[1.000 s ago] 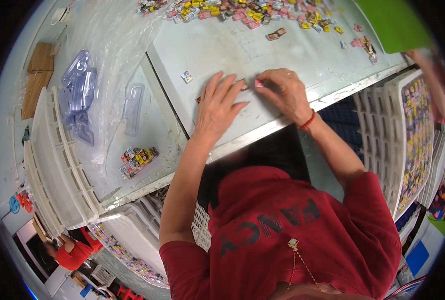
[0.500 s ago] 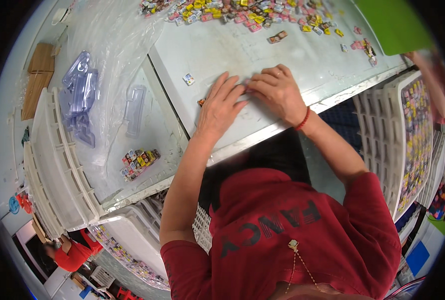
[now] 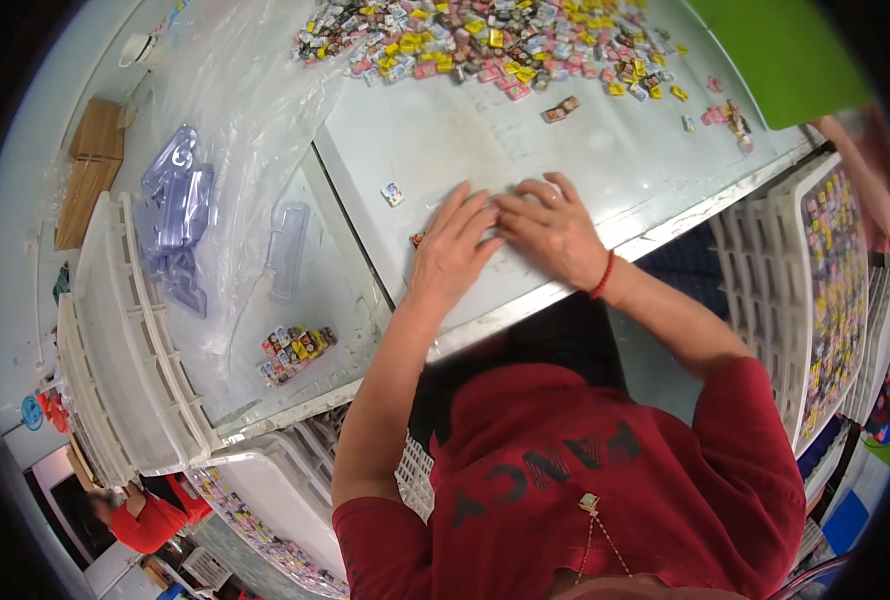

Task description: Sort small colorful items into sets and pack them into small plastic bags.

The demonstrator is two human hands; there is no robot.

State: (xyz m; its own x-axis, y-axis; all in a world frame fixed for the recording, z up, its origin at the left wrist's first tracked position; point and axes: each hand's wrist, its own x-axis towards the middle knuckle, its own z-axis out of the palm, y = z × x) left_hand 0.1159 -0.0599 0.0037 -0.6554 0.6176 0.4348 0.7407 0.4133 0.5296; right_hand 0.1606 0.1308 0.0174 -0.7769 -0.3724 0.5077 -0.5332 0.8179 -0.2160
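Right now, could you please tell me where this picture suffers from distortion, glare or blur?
Head view: the fisheye darkens the corners and bows the stacked white trays at left; head view: bright glints streak the clear plastic sheet and bluish plastic trays; head view: the pile of small pieces looks softer toward the top.

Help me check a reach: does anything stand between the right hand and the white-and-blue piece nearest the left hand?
The left hand lies across the straight path from the right hand to the white-and-blue piece; nothing else visible does.
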